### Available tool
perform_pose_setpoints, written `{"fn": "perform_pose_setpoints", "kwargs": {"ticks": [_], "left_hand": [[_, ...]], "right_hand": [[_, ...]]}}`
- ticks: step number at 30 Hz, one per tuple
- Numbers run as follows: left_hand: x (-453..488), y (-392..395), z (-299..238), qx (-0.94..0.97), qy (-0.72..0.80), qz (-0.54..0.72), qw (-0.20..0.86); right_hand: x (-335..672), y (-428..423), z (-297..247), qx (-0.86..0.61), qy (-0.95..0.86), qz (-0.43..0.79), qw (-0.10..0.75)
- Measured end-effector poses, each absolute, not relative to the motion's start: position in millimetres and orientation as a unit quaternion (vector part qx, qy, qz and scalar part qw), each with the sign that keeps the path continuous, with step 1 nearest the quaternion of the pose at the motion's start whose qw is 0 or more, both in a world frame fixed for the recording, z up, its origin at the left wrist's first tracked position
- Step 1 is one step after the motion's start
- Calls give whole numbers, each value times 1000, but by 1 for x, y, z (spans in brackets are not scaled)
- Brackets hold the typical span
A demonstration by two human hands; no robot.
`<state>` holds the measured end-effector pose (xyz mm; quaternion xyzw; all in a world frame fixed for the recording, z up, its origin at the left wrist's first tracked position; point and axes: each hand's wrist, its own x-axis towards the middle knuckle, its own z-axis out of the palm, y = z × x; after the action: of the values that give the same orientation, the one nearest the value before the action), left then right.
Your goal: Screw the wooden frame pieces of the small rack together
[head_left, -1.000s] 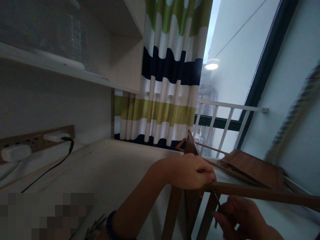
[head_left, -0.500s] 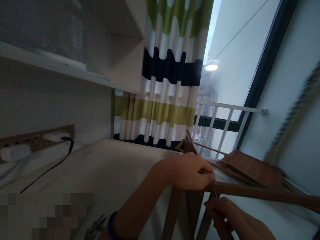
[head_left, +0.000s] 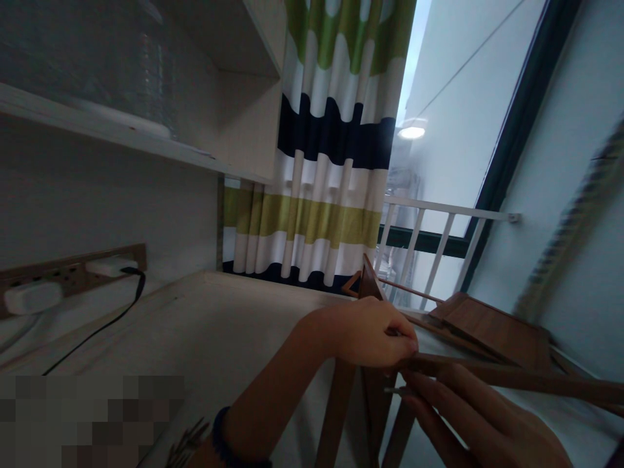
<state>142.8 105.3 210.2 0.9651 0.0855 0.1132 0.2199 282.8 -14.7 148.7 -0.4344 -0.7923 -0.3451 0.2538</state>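
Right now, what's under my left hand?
A long wooden bar runs up to your left hand, and wooden slats show below it. Your palm and curled fingers cover whatever lies directly beneath them, so I can't see how the pieces meet there.

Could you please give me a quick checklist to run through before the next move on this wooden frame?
1. Left hand holding the wooden rail: ok, fingers closed at its left end.
2. Thin metal piece secure in the right hand: ok, pinched between fingertips.
3. Metal piece's visible tip against the rail: not ok, it shows below it.
4. Joint tight: cannot tell, fingers cover it.
5. Black cable clear of both hands: ok.
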Motion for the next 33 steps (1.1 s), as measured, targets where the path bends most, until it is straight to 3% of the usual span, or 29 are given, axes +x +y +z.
{"fn": "perform_pose_setpoints", "kwargs": {"ticks": [4,8,11,14,22,33], "left_hand": [[143,105,212,963,87,104,234],[143,105,215,967,81,95,221],[143,105,215,969,70,92,217],[144,107,213,970,67,92,214],[144,107,210,975,83,91,184],[144,107,209,976,75,101,177]], "right_hand": [[281,-16,156,-482,-789,-150,350],[283,-16,153,-515,-702,163,464],[286,-16,149,-526,-621,259,519],[290,-18,148,-571,-635,190,485],[297,-26,157,-522,-749,-192,360],[317,-33,147,-455,-778,-395,178]]}}
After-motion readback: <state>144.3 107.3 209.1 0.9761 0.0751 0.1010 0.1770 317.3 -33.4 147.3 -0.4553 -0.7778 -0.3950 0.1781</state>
